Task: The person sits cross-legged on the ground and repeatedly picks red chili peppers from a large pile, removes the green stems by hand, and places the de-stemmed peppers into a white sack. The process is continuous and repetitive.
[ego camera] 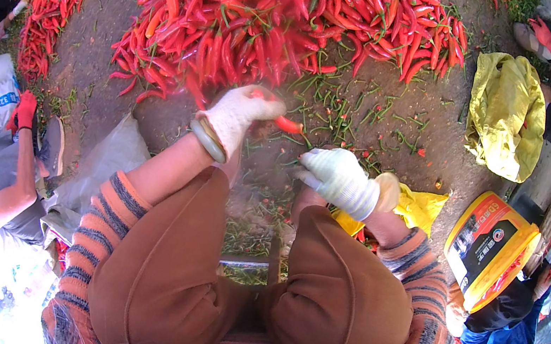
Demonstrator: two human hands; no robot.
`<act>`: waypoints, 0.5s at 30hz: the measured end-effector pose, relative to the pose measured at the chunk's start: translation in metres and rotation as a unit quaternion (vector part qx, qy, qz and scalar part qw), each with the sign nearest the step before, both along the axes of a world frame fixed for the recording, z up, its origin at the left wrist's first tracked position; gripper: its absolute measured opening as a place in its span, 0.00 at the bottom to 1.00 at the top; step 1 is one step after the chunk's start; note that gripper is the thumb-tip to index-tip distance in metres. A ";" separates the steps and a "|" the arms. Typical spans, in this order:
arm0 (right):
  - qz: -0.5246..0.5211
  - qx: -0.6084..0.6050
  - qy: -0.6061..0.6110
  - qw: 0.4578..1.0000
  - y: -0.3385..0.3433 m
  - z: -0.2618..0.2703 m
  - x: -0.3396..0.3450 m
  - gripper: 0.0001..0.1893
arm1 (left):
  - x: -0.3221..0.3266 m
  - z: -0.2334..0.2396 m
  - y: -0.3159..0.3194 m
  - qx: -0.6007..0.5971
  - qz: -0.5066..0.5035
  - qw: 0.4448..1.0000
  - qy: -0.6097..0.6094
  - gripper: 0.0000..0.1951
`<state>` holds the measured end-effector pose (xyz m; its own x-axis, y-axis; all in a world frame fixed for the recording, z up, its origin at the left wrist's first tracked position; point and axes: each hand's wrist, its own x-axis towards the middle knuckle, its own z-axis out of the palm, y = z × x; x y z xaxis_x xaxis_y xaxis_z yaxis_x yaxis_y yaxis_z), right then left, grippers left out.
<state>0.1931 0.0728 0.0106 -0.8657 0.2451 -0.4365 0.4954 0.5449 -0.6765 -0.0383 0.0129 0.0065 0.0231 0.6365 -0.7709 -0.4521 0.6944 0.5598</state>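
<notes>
My left hand, in a white knit glove with a bangle at the wrist, grips a red chili pepper. The pepper's green stem points right, toward my right hand. That hand wears a pale striped knit glove, with its fingers curled close to the stem's tip. Whether they pinch the stem cannot be seen. Beyond both hands lies a large heap of red chili peppers, most with green stems. Loose green stems and red bits litter the ground between the heap and my knees.
Right of me stand a yellow-rimmed printed bucket and a crumpled yellow-green sack. A yellow bag lies under my right forearm, a pale sheet by my left leg. Another chili heap and several people are at the sides.
</notes>
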 end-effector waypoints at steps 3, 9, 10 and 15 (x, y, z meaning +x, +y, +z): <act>0.041 0.135 -0.062 0.988 0.031 -0.016 -0.005 0.12 | -0.002 -0.009 -0.005 -0.014 0.029 0.999 -0.023 0.11; -0.086 0.403 -0.116 0.904 0.093 -0.087 -0.049 0.18 | 0.000 -0.006 -0.007 -0.022 0.087 0.983 -0.159 0.12; -0.064 0.402 -0.093 0.909 0.096 -0.093 -0.048 0.16 | -0.001 -0.006 -0.007 -0.015 0.088 0.980 -0.179 0.13; -0.004 0.362 -0.109 0.926 0.099 -0.086 -0.027 0.11 | 0.000 -0.012 -0.012 0.014 0.088 0.981 -0.174 0.16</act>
<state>0.1662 0.1719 -0.0751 -0.7730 0.5482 -0.3194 0.5834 0.8120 -0.0183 -0.0387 0.0012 -0.0052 0.1692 0.6752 -0.7180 -0.7309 0.5747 0.3682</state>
